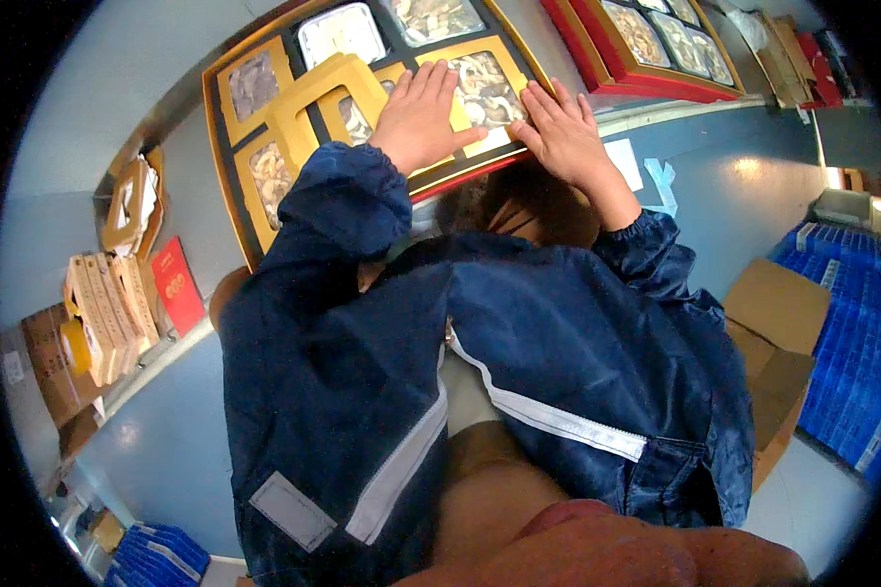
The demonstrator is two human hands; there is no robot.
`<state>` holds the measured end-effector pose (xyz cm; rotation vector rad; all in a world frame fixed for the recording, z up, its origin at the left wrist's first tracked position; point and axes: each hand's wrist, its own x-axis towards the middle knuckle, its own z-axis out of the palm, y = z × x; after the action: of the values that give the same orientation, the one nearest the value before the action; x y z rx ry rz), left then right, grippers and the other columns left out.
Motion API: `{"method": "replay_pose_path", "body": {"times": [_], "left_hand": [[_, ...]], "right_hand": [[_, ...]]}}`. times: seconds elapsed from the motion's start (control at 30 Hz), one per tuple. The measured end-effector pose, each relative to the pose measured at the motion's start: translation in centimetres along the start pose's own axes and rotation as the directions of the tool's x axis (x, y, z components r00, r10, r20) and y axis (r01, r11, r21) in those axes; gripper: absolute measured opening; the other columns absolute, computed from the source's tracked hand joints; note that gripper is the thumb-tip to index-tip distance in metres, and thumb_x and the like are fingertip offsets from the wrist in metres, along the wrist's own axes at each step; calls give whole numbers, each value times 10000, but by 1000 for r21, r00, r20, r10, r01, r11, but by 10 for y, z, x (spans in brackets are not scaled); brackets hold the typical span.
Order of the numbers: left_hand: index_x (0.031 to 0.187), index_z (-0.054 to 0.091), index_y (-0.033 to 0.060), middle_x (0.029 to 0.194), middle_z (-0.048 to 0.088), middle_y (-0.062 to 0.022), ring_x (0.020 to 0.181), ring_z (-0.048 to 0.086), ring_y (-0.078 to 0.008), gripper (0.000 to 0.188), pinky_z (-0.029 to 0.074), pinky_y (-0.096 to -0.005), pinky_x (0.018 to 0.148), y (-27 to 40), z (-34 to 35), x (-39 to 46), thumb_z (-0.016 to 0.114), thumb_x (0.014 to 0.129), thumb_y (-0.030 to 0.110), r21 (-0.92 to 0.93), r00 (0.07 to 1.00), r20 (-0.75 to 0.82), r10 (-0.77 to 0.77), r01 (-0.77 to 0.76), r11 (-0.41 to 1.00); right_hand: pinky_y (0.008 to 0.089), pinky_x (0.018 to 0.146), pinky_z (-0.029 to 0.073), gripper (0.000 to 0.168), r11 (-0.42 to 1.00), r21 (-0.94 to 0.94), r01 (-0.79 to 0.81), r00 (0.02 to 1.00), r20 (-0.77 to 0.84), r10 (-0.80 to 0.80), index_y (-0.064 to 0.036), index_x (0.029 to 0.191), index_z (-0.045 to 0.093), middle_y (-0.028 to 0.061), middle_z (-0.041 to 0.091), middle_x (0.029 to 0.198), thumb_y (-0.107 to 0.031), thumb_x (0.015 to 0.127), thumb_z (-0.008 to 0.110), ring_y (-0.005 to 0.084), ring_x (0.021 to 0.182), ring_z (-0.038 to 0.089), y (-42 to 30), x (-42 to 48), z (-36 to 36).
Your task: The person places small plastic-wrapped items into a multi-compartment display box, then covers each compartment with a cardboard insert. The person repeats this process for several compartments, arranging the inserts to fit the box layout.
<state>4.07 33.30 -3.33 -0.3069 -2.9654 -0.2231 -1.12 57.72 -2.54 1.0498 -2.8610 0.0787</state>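
Observation:
A large gold-edged gift box (219, 161) lies before me, its black insert holding trays of dried food. My left hand (424, 117) rests flat, fingers stretched, on the left part of a gold card frame (512, 60) around a windowed tray of pale dried slices (482, 88). At that frame's right edge, beside the box wall, my right hand (569, 139) touches with its fingertips and thumb. A loose gold card frame (329, 72) lies askew over neighbouring trays, left of my left hand. Two clear-topped trays, a white one (341, 37) and another (438, 18), show no gold frame.
A red gift box (595, 55) with filled trays stands at the right. Stacked gold frames (128, 209), a red card (178, 286) and a yellow tape roll (75, 347) lie left. An open cardboard carton (774, 308) and blue stacks (844, 352) stand right.

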Motion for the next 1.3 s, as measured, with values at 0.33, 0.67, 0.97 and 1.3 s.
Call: {"method": "replay_pose_path", "body": {"times": [0.33, 0.67, 0.97, 1.3], "left_hand": [[1465, 346, -59, 1543, 344, -205, 1469, 256, -318, 979, 183, -488, 1192, -3, 0, 20, 452, 888, 725, 111, 998, 11, -65, 64, 992], [1470, 316, -63, 1537, 321, -247, 1454, 269, -359, 946, 181, -513, 1189, -9, -13, 3, 484, 902, 674, -50, 984, -109, -139, 134, 990], [1430, 393, -48, 1399, 532, -196, 1261, 532, -313, 698, 429, -400, 1054, -185, -66, -194, 649, 931, 366, -665, 391, 42, -919, 698, 267], [1443, 400, 21, 1315, 574, -138, 1105, 606, -219, 557, 487, -350, 972, -136, -62, -210, 543, 910, 92, -966, 665, 258, -701, 159, -205]], "right_hand": [[572, 1163, 211, 678, 989, -40, 144, 973, -178, -148, -55, 1447, 419, 124, 375, 1546, -536, 969, 441, 298, 1430, 339, -2, 90, 11], [497, 1187, 200, 742, 987, 154, 42, 998, -60, -33, -34, 1480, 388, 135, 380, 1548, -569, 968, 430, 275, 1435, 346, -3, 103, 14], [304, 981, 434, 609, 208, 899, -384, 903, 320, 286, 65, 1366, 510, 135, 615, 1281, -379, 963, 616, 202, 1152, 586, 46, 66, 26], [313, 1046, 396, 496, 10, 942, -335, 927, 327, 183, 28, 1345, 538, 105, 570, 1356, -318, 990, 561, 187, 1244, 527, 1, 50, -13]]}}
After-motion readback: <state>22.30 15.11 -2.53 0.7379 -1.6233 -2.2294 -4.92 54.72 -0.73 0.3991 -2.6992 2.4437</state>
